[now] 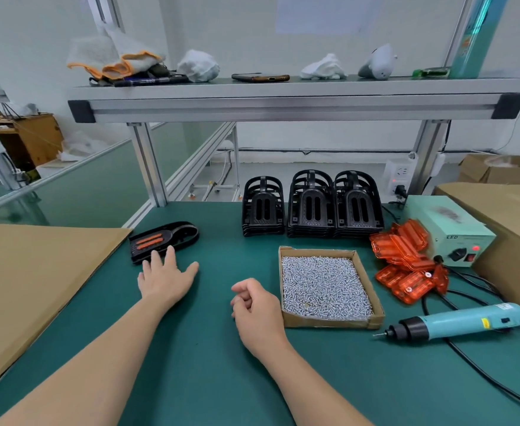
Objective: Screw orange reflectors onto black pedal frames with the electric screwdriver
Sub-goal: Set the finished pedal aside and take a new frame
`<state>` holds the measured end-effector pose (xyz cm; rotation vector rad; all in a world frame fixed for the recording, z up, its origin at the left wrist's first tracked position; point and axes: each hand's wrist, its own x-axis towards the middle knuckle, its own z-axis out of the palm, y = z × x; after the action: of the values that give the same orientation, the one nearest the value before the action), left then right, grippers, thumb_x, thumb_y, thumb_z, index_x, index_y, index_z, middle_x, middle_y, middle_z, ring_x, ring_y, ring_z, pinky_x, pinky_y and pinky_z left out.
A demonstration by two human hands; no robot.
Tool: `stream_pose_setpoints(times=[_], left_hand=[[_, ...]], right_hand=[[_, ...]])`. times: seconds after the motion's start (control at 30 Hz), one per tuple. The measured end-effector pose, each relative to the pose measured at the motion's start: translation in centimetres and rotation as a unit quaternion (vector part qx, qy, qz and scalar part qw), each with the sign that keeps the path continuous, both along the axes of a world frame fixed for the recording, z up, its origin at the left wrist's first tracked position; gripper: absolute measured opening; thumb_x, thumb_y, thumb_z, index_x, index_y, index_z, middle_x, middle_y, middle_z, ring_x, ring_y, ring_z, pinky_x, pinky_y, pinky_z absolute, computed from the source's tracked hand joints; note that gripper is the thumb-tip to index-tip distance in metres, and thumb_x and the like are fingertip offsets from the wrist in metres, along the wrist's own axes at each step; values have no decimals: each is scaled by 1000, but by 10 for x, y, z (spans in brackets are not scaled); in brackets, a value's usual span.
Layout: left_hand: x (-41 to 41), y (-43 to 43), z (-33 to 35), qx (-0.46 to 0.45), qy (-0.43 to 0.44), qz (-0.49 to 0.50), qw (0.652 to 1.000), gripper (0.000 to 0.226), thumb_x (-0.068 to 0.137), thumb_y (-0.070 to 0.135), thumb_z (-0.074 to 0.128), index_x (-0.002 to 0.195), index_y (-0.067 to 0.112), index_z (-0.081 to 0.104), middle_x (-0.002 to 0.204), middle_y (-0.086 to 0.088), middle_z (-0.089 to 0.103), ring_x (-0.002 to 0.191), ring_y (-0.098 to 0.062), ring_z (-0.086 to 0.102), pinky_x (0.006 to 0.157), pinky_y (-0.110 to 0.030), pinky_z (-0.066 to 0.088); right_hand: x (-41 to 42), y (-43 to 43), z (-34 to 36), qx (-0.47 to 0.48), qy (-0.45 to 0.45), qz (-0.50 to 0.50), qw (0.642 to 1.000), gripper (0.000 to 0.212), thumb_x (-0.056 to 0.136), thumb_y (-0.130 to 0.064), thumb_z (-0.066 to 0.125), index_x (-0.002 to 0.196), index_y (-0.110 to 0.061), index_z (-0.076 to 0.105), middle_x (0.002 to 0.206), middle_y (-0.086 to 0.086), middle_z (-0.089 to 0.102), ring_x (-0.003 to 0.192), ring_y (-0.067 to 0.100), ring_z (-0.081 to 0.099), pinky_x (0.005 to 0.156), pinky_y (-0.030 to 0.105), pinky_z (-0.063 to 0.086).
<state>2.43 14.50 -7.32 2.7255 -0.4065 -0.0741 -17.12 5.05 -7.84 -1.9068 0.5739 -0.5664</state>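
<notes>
A black pedal frame with orange reflector strips showing through its slots [161, 240] lies flat on the green mat at the left. My left hand [164, 276] is spread open just in front of it, fingertips touching its near edge. My right hand [257, 305] rests on the mat with fingers loosely curled, holding nothing, left of a cardboard tray of silver screws [326, 287]. Three stacks of black pedal frames [312, 206] stand behind the tray. Loose orange reflectors [406, 265] are piled at the right. The teal electric screwdriver [461, 322] lies on the mat, bit pointing left.
A pale green power supply box [450, 229] sits behind the reflectors, with cables trailing across the mat. Cardboard boxes [504, 216] stand at the right and a flat cardboard sheet [28, 278] at the left. An aluminium shelf [295, 99] overhead carries rags and a phone.
</notes>
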Motion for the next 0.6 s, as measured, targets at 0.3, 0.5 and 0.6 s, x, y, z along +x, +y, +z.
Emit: stream_pose_setpoints(times=[0.3,0.5,0.6], left_hand=[[30,2,7,-17,6,37,999,63,93,54,45,135,7,43,143,-17,37,126,-39,43,105,-48,36],[49,7,6,1,61,-16,998,86,89,62,47,156,24,8,164,0,13,151,-25,9,117,-57,11],[47,-4,10,21,23,-4,1000,76,87,61,51,148,20,32,153,-6,36,141,-30,31,113,-55,25]], right_hand=[[-2,-1,2,23,-2,9,1000,20,94,-14,50,102,-27,62,93,-6,67,86,16,67,86,36,55],[-3,1,4,32,6,12,999,19,94,-14,50,100,-28,61,94,-4,67,87,18,66,86,39,55],[-3,1,5,34,9,12,999,19,94,-15,50,100,-29,61,93,-4,68,88,19,66,87,39,55]])
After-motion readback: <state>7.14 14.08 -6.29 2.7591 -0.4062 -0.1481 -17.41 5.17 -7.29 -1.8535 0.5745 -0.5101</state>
